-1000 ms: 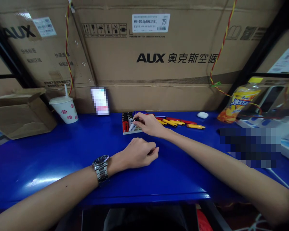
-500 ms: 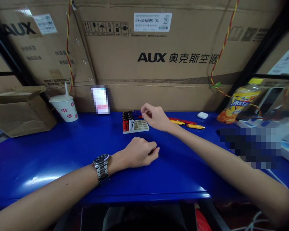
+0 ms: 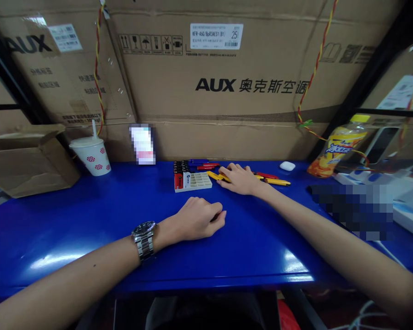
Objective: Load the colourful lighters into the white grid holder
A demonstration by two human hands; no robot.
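My right hand lies over a loose row of pens, its fingers apart and bent down; the fingertips and thumb are at a yellow pen, and I see no firm grip. A white tray with small square compartments stands left of that hand. Lighters fill its left side, among them a red lighter and a white lighter; the right compartments are bare. Nearer to me, my left hand rests on the blue table, curled into a loose fist with nothing visible in it. A watch is on the left wrist.
Behind the tray lie a blue pen and a red pen. Another yellow pen lies right of my hand. A white earphone case, a drink bottle, a paper cup, a lit phone and cartons stand around.
My right hand has moved from above the tray's right side rightward and down onto the pens, and its fingers have spread. The left hand has stayed put.
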